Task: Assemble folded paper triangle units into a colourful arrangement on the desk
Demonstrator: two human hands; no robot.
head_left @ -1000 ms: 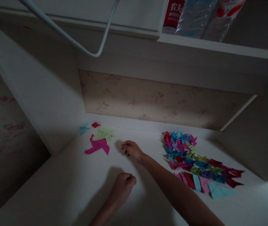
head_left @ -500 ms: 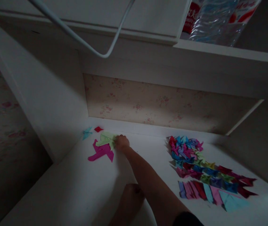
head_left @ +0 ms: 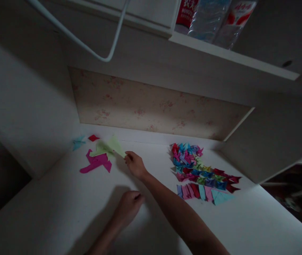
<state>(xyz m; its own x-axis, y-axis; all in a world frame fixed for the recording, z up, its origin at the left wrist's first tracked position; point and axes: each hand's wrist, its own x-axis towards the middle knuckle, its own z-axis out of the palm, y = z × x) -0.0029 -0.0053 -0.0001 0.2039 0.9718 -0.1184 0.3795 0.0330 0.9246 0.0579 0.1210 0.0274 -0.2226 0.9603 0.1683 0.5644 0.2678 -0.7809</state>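
Note:
My right hand (head_left: 135,164) reaches across the white desk (head_left: 60,212) and pinches the corner of a light green paper piece (head_left: 110,146), lifting its edge. Just left of it lie another pale green scrap and a magenta paper piece (head_left: 96,163). A small red scrap (head_left: 93,137) and a blue scrap (head_left: 78,142) sit farther back left. My left hand (head_left: 128,207) rests on the desk nearer to me, its fingers curled into a loose fist with nothing visible in it.
A pile of several folded coloured paper triangles (head_left: 201,170) lies on the right of the desk. A shelf (head_left: 233,58) above holds plastic water bottles (head_left: 209,17). A white bent tube (head_left: 87,46) hangs overhead. Side panels close the desk left and right.
My right hand reached left to the green paper, gripped it, and has now drawn back slightly with its corner raised. My left hand stayed curled on the desk.

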